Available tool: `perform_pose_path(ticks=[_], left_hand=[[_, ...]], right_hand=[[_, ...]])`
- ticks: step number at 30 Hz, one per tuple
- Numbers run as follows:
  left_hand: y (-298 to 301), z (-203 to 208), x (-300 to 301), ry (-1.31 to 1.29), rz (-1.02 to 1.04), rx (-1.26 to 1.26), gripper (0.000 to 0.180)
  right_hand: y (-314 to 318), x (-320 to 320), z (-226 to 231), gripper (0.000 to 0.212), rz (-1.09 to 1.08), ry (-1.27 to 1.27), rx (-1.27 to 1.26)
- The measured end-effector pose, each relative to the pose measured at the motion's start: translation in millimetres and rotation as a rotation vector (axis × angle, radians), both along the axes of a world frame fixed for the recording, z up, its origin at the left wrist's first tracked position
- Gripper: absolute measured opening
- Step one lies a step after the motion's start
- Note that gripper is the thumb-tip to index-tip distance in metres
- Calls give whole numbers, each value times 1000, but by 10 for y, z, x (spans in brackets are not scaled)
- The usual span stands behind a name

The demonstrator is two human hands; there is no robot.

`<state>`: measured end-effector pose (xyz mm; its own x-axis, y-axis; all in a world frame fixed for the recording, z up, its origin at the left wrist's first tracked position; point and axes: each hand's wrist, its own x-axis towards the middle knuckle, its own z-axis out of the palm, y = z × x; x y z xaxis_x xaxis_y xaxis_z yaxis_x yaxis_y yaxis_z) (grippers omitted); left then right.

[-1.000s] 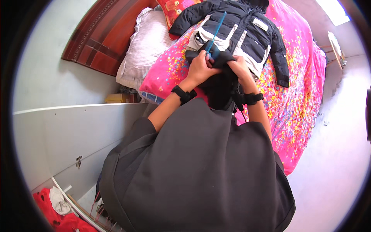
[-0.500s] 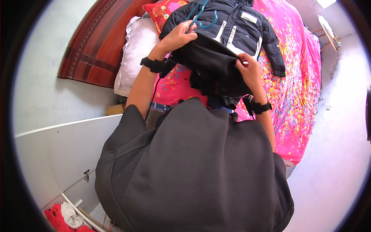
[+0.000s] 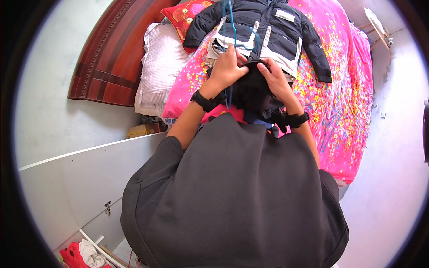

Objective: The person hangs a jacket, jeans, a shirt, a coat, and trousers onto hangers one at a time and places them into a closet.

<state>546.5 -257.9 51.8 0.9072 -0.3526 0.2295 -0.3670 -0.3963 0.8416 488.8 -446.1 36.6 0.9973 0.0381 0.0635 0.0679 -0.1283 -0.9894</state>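
Observation:
My left hand (image 3: 227, 69) is closed on a blue clothes hanger (image 3: 233, 27), whose hook end points away from me. Its thumb and fingers also pinch the edge of a black garment (image 3: 252, 91). At the other side of that edge, my right hand (image 3: 276, 81) grips the same cloth. The garment hangs bunched between and below both hands; its kind cannot be made out. Just beyond my hands, a black and white padded jacket (image 3: 273, 33) lies spread on the bed, with the hanger partly in front of it.
The bed has a pink flowered cover (image 3: 344, 116). A white pillow (image 3: 163, 67) and a red cushion (image 3: 187, 18) lie near the dark wooden headboard (image 3: 107, 58). A white panel (image 3: 89, 178) stands at my left, with red and pale clothes (image 3: 85, 254) below it.
My left hand has moved right and nearer, bringing the hanger along. Both hands are now close together, and the black garment's stretched edge has gathered between them.

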Motion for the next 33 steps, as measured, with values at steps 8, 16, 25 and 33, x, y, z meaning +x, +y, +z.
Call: perform_pose_path(ticks=[8, 16, 25, 33], left_hand=[[395, -26, 252, -138, 163, 21, 25], [634, 3, 215, 21, 13, 99, 27], [617, 184, 0, 96, 208, -213, 53], [-46, 880, 16, 113, -89, -914, 48]], right_hand=[[-275, -320, -64, 42, -282, -113, -795], [-553, -132, -449, 18, -362, 172, -579], [-645, 1, -448, 13, -424, 322, 314], [-515, -48, -249, 16, -555, -136, -450]])
